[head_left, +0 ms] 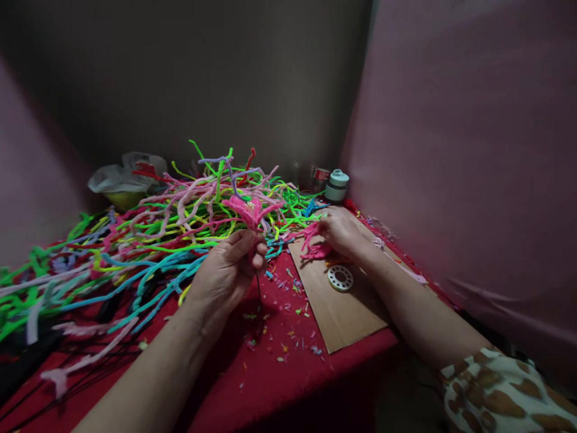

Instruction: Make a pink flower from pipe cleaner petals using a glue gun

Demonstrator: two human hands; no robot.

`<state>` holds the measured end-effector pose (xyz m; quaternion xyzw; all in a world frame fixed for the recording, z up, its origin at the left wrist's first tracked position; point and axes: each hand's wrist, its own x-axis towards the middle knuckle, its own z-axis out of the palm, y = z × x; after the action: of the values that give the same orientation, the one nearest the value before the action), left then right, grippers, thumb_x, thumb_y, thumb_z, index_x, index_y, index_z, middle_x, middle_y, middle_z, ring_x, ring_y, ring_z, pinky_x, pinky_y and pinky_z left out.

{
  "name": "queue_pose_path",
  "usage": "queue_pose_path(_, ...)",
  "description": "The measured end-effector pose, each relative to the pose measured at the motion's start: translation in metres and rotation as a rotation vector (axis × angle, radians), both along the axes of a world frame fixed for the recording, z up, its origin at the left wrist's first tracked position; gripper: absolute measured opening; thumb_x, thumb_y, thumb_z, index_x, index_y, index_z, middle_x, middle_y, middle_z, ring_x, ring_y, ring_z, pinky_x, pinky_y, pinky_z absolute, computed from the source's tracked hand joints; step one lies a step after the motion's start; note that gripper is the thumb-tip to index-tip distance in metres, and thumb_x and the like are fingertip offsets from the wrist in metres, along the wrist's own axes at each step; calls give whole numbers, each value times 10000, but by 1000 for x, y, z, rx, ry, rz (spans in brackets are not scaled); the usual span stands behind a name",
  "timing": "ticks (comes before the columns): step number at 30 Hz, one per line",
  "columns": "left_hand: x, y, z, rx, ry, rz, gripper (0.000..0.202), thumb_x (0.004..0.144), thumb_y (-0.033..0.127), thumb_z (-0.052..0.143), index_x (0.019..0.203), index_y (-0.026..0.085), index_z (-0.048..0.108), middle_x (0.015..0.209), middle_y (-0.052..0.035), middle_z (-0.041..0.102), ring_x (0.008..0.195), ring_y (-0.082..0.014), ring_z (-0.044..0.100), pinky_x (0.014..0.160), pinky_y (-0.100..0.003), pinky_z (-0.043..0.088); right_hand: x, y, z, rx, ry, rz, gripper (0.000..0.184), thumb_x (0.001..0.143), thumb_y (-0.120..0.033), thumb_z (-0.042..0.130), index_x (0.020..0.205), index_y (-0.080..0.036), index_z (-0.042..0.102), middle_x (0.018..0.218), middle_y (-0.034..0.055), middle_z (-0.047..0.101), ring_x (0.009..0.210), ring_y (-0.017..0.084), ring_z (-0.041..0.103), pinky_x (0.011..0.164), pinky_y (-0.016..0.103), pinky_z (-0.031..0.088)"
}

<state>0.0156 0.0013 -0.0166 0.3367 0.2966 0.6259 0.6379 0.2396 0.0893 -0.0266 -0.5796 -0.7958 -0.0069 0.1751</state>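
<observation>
My left hand (229,267) is closed around the thin dark stem of a pink pipe-cleaner flower (251,210), holding it upright above the red tablecloth (270,367). My right hand (341,231) rests on a brown board (342,313) with its fingers closed on a small bunch of pink pipe-cleaner pieces (313,243). A white round perforated disc (340,278) lies on the board just in front of that hand.
A big heap of coloured pipe cleaners (148,240) covers the table's left and back. Small cut scraps (288,300) litter the cloth. A plastic bag (128,177) sits at the back left, a small grey-white jar (336,184) at the back right. Pink walls close in on both sides.
</observation>
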Motion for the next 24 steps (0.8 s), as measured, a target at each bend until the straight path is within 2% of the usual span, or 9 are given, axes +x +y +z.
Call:
queue_pose_path(2, -1, 2, -2, -40, -36, 10, 121, 704, 205, 681, 684, 121, 596, 622, -8, 592, 486, -59, 505, 453, -165, 422, -2, -3, 3, 138, 114, 37, 157, 802, -155, 482, 832, -147, 636, 883, 94, 623, 811, 168, 551, 707, 256, 402)
queue_pose_path(5, 1, 3, -2, -112, -61, 26, 64, 725, 151, 650, 709, 126, 593, 675, -27, 620, 552, -102, 562, 490, -215, 475, -10, -15, 10, 393, 391, 244, 149, 835, -171, 459, 819, -167, 607, 830, 64, 602, 768, 147, 550, 709, 267, 425)
queue_pose_path(7, 4, 1, -2, -157, -47, -6, 52, 739, 141, 630, 718, 127, 585, 718, -46, 639, 558, -119, 575, 466, -232, 476, -19, -27, 15, 497, 513, 384, 133, 836, -166, 468, 800, -192, 594, 832, 53, 602, 809, 150, 561, 745, 287, 445)
queue_pose_path(9, 7, -3, -1, -185, -44, -75, 65, 747, 150, 626, 718, 126, 574, 722, -48, 642, 546, -118, 579, 432, -218, 461, -27, -38, 18, 570, 574, 440, 116, 838, -170, 480, 815, -216, 584, 865, 47, 603, 859, 153, 565, 790, 314, 456)
queue_pose_path(12, 12, -8, 0, -195, -66, -164, 98, 730, 174, 653, 736, 136, 563, 659, -6, 617, 478, -105, 564, 350, -184, 415, -34, -50, 20, 635, 593, 446, 113, 841, -161, 488, 825, -235, 572, 867, 39, 605, 874, 154, 568, 805, 334, 469)
queue_pose_path(15, 15, -12, 0, -186, -80, -177, 142, 698, 177, 684, 742, 148, 552, 648, 19, 615, 425, -98, 551, 298, -170, 383, -36, -56, 18, 693, 554, 450, 118, 837, -134, 494, 829, -233, 558, 878, 42, 610, 856, 145, 576, 791, 327, 483)
queue_pose_path(24, 17, -11, -2, -108, -71, -189, 246, 573, 174, 782, 679, 120, 567, 599, 23, 603, 456, -84, 563, 404, -168, 459, -39, -62, 11, 768, 596, 552, 165, 801, -54, 513, 865, -202, 548, 859, 47, 607, 838, 142, 587, 744, 319, 516)
